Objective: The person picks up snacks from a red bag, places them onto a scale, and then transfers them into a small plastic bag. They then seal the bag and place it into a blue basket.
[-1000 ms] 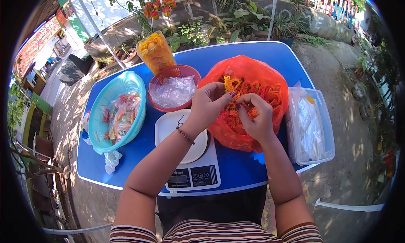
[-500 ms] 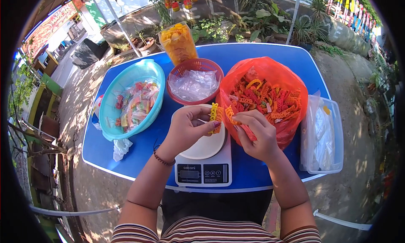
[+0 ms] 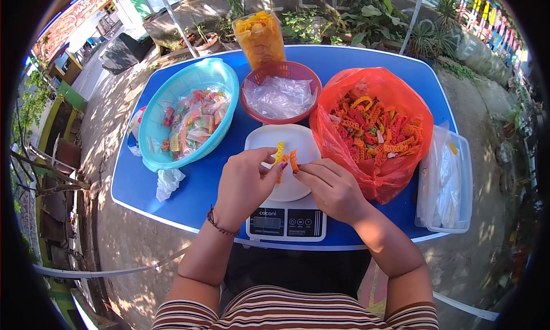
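Note:
My left hand [image 3: 250,178] is closed on several crinkled snack pieces, one yellow [image 3: 279,152] and others orange. Close beside it, my right hand [image 3: 333,188] pinches an orange snack piece [image 3: 294,160] between thumb and fingers. Both hands are over the round white plate of a kitchen scale [image 3: 286,222]; the scale's display is too dim to read. To the right, a red plastic bag [image 3: 375,78] stands open, filled with red, orange and yellow crinkled snacks [image 3: 378,129].
A turquoise basket [image 3: 152,152] at left holds small filled packets. Behind the scale, a red basket [image 3: 252,115] contains clear plastic bags, with a tub of yellow chips [image 3: 259,40] beyond it. A clear box [image 3: 465,187] of plastic bags sits right. Crumpled plastic [image 3: 169,184] lies left.
The right hand has moved left and down from the red bag's edge to over the scale plate, holding an orange piece. The whole view has shifted slightly.

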`<state>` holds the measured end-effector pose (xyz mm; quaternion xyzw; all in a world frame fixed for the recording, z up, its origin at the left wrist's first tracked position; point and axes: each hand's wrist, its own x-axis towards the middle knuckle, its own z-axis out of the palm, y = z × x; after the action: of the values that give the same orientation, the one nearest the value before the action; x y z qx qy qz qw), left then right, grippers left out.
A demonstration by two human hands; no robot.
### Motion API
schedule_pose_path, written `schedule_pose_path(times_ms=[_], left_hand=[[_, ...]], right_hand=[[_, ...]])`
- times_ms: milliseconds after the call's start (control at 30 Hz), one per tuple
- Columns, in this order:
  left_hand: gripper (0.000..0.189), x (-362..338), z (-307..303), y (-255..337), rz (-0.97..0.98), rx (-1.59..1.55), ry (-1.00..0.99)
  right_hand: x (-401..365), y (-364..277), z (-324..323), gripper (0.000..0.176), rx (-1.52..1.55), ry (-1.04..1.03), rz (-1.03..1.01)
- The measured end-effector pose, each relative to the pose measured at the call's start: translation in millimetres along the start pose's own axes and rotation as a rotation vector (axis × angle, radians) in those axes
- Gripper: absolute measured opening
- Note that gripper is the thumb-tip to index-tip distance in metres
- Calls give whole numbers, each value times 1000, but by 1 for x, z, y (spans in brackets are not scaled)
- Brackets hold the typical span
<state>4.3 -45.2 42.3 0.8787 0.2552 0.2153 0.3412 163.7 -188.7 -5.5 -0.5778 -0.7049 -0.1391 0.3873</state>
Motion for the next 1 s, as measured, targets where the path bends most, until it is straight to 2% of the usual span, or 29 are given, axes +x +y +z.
schedule_pose_path(times_ms=[233, 267, 433, 467, 567, 600, 700, 800, 900, 1000], left_hand=[[27, -1, 8, 16, 77, 129, 45], [28, 1, 9, 18, 136, 169, 56], [28, 8, 22, 32, 452, 294, 34], [26, 10, 26, 35, 442, 258, -4], [24, 26, 32, 37, 474, 256, -37], [21, 33, 32, 39, 493, 258, -2], [20, 52, 36, 39, 486, 202, 24], [21, 61, 34, 39, 376, 147, -60], [22, 69, 30, 30, 365, 64, -143], [22, 73, 28, 25, 388, -22, -185]], right_hand=[[4, -1, -8, 31, -157, 47, 12], [3, 1, -11, 31, -177, 70, 17], [-8, 48, -33, 33, -261, 159, 352], [-12, 58, -31, 34, -260, 163, 435], [-18, 68, -26, 37, -520, 0, 560], [-19, 70, -24, 40, -486, -45, 592], [-17, 71, -24, 39, -549, -86, 689], [-19, 76, -22, 35, -510, -35, 751], [-25, 82, -20, 32, -509, 29, 676], [-23, 77, -24, 25, -498, 172, 473]])
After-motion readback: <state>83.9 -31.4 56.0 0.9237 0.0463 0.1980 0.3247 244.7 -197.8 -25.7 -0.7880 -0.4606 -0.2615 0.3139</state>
